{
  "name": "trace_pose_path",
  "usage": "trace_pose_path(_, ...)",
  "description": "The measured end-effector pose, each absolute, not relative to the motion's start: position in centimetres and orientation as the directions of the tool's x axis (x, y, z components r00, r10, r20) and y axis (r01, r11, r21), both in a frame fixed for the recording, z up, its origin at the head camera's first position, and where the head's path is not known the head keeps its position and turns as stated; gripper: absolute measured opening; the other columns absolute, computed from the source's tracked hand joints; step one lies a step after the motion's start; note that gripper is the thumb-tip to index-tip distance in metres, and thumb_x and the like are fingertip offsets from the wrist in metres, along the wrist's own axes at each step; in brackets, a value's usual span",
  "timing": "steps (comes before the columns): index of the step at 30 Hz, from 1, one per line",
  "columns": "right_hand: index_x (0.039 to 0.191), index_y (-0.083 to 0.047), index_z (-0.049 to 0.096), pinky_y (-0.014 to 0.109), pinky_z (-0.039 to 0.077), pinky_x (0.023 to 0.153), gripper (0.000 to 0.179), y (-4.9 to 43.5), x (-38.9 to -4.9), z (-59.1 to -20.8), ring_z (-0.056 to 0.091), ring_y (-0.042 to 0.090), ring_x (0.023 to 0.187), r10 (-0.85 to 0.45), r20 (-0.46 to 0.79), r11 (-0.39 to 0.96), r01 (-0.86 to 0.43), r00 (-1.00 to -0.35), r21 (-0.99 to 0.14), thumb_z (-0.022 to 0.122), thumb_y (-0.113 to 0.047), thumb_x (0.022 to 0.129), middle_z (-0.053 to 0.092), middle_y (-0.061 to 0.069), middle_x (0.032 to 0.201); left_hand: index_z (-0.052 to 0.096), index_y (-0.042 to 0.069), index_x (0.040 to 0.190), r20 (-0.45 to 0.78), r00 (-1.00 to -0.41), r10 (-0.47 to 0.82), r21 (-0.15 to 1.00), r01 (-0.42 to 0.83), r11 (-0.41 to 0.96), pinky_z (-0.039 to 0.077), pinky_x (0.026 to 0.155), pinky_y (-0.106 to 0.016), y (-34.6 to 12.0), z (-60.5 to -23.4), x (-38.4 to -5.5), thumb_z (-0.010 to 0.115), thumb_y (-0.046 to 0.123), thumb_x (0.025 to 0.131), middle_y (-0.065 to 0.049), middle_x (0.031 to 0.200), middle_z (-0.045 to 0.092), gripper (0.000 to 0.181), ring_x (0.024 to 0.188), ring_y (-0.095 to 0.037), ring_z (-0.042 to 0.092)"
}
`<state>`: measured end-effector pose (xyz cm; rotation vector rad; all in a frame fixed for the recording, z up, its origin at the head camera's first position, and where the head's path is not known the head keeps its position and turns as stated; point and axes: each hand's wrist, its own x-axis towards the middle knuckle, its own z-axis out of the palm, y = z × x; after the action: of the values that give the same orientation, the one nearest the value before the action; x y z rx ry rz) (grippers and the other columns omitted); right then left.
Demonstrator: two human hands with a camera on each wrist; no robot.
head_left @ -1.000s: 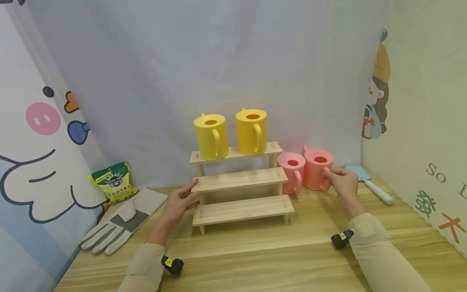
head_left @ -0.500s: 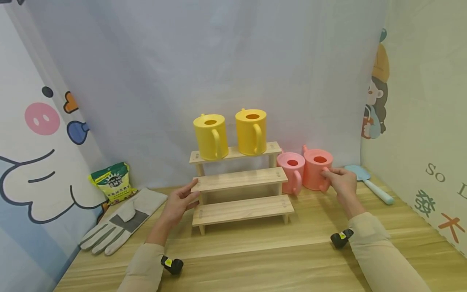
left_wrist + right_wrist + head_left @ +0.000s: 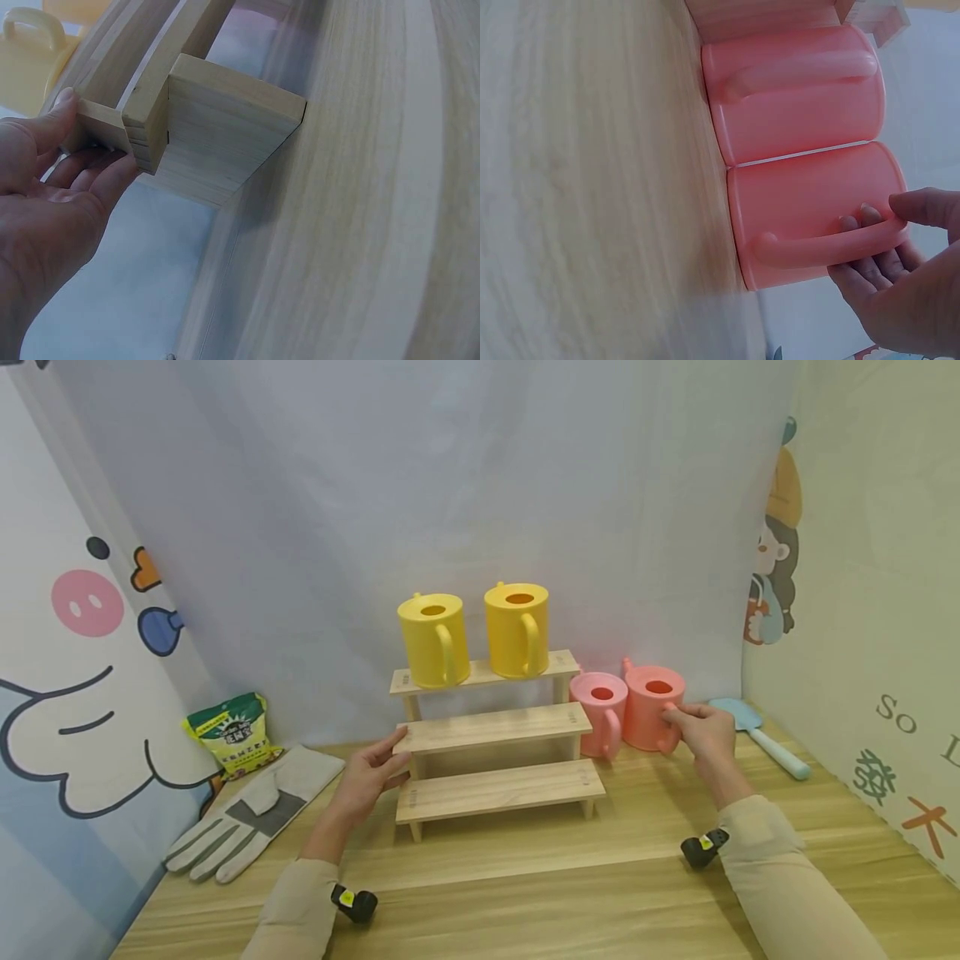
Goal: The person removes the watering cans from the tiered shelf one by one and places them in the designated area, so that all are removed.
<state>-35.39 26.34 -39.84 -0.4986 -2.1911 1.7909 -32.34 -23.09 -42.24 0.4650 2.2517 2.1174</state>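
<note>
A three-tier wooden stand (image 3: 491, 728) stands on the table. My left hand (image 3: 367, 783) grips its left side at the middle shelf; in the left wrist view, the thumb lies on the board's end and the fingers curl beneath. Two yellow watering cans (image 3: 433, 652) (image 3: 510, 639) occupy the top shelf, handles facing me. Right of the stand, two pink watering cans sit side by side on the table. My right hand (image 3: 705, 739) holds the handle (image 3: 832, 249) of the outer, deeper-pink watering can (image 3: 641, 714). The lighter pink watering can (image 3: 588, 735) is right against the stand's right side.
A grey-white work glove (image 3: 262, 810) lies on the table at the left, with a green-and-yellow packet (image 3: 236, 739) behind it. At the far right lies a pale blue hand shovel (image 3: 772, 747). A curtain (image 3: 337, 527) hangs behind the table, with printed sheets at both sides.
</note>
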Motion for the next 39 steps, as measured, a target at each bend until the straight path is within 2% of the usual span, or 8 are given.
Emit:
trace_pose_path(5,0.124,0.005,0.066,0.026,0.049,0.081,0.044,26.5,-35.4,-39.8,0.055,0.014,0.095,0.426,-0.012,0.187,0.101,-0.905,-0.977,0.074,-0.025,0.092,0.063,-0.003,0.097,0.033,0.003,0.155,0.189,-0.956,0.225,0.978,0.203,0.042,0.044,0.106,-0.049,-23.1,-42.2,-32.3,0.057,0.011,0.104,-0.018,0.162,0.020,0.058,0.143,-0.037,0.031)
trace_pose_path(17,0.126,0.007,0.063,0.024,0.052,0.081,0.046,26.6,-35.4,-39.7,0.057,0.014,0.094,0.399,-0.010,0.180,0.089,-0.917,-0.980,0.073,-0.025,0.093,0.059,0.000,0.101,0.035,0.003,0.155,0.189,-0.958,0.216,0.979,0.202,0.037,0.045,0.105,-0.049,-23.0,-42.2,-32.5,0.058,0.011,0.103,-0.018,0.162,0.020,0.058,0.142,-0.037,0.033)
trace_pose_path(24,0.120,0.005,0.067,0.032,0.055,0.093,0.049,27.0,-35.1,-39.5,0.053,0.014,0.099,0.385,-0.024,0.167,0.095,-0.923,-0.981,0.073,-0.035,0.092,0.058,0.000,0.106,0.035,0.002,0.155,0.188,-0.959,0.210,0.980,0.198,0.030,0.046,0.104,-0.049,-23.0,-42.3,-32.5,0.058,0.009,0.103,-0.018,0.162,0.022,0.057,0.141,-0.038,0.035)
trace_pose_path(30,0.118,0.004,0.068,0.026,0.055,0.084,0.051,27.3,-34.8,-38.9,0.059,0.013,0.089,0.427,-0.009,0.202,0.105,-0.904,-0.974,0.073,-0.038,0.090,0.062,-0.005,0.092,0.034,0.002,0.155,0.190,-0.958,0.214,0.980,0.199,0.020,0.045,0.105,-0.049,-23.1,-42.4,-32.6,0.058,0.009,0.103,-0.017,0.162,0.021,0.058,0.142,-0.037,0.034)
trace_pose_path(36,0.120,0.004,0.067,0.044,0.047,0.098,0.054,27.7,-34.4,-38.2,0.062,0.003,0.074,0.466,0.032,0.257,0.101,-0.884,-0.961,0.071,-0.041,0.090,0.072,-0.001,0.088,0.034,0.002,0.155,0.200,-0.955,0.221,0.978,0.210,0.022,0.045,0.105,-0.049,-23.2,-42.5,-32.7,0.058,0.010,0.103,-0.017,0.162,0.021,0.058,0.142,-0.037,0.034)
trace_pose_path(39,0.117,0.001,0.069,0.036,0.049,0.089,0.048,28.0,-34.3,-37.8,0.063,0.003,0.074,0.487,0.061,0.266,0.081,-0.871,-0.961,0.070,-0.039,0.091,0.071,-0.007,0.080,0.034,0.002,0.155,0.196,-0.955,0.222,0.978,0.206,0.021,0.045,0.105,-0.049,-23.2,-42.5,-32.6,0.058,0.010,0.103,-0.017,0.162,0.020,0.058,0.142,-0.037,0.034)
